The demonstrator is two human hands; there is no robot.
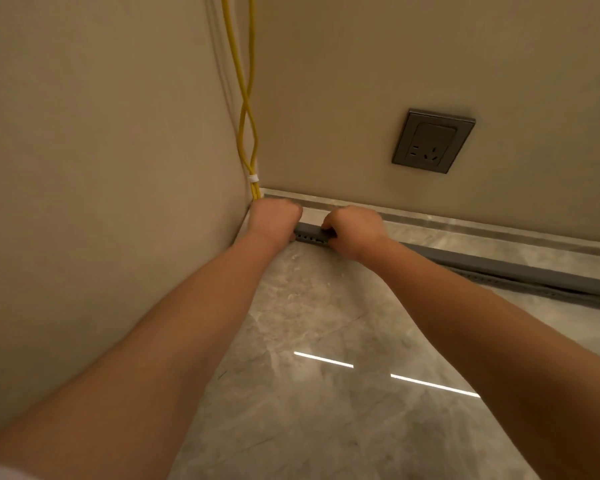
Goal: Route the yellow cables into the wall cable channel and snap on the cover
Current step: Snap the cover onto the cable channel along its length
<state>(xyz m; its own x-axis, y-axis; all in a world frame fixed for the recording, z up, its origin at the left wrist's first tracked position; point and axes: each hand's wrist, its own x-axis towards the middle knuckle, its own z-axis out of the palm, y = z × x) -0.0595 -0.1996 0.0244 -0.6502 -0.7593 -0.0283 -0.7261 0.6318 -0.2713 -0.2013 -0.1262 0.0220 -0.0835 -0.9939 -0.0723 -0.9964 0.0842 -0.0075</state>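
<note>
Two yellow cables [245, 109] hang down the wall corner, cross once, and are bound by a white tie [253, 178] just above the floor. A grey cable channel [310, 234] with a row of small slots lies along the base of the right wall. Its flat grey cover [499, 263] runs on to the right edge. My left hand [274, 218] is closed at the corner end of the channel, where the cables drop behind it. My right hand [355, 232] grips the channel a little to the right, fingers curled over its top.
A grey wall socket [433, 141] sits on the right wall above the channel. A pale stone skirting [465, 221] runs behind the channel. The floor is glossy grey marble tile [326, 393] with light reflections. Beige walls meet at the corner.
</note>
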